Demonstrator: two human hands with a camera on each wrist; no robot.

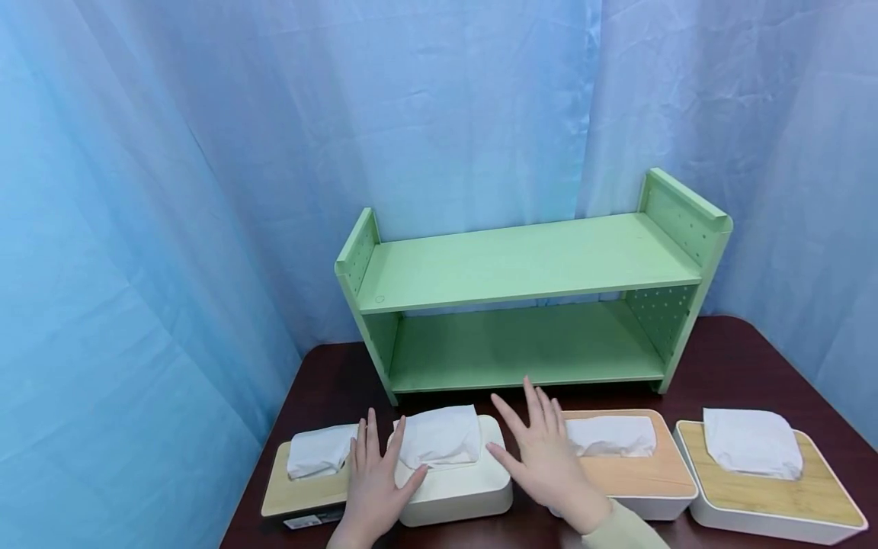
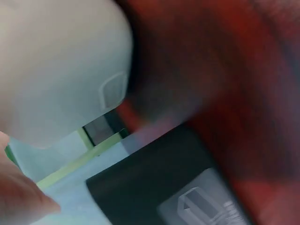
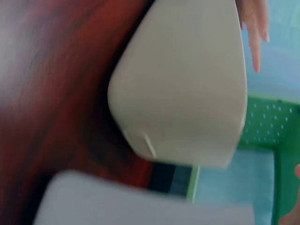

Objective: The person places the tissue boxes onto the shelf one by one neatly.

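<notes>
Between my two hands sits a white tissue box (image 1: 453, 488) with a tissue lying over its top. My left hand (image 1: 377, 488), fingers spread, hovers over the gap between that box and a wood-topped tissue box with a dark side (image 1: 302, 488). Spread likewise, my right hand (image 1: 545, 465) is between the white box and a peach-topped tissue box (image 1: 631, 473), partly covering the latter. Whether either hand touches a box cannot be told. In the left wrist view, the white box (image 2: 61, 70) and a labelled dark box (image 2: 154, 173) flank the gap.
A green two-tier shelf (image 1: 528, 263) with raised sides stands behind the boxes on the dark reddish table (image 1: 727, 358). Another tissue box with a bamboo-like top (image 1: 775, 492) is at the far right. Blue curtains (image 1: 446, 114) hang behind and to the sides.
</notes>
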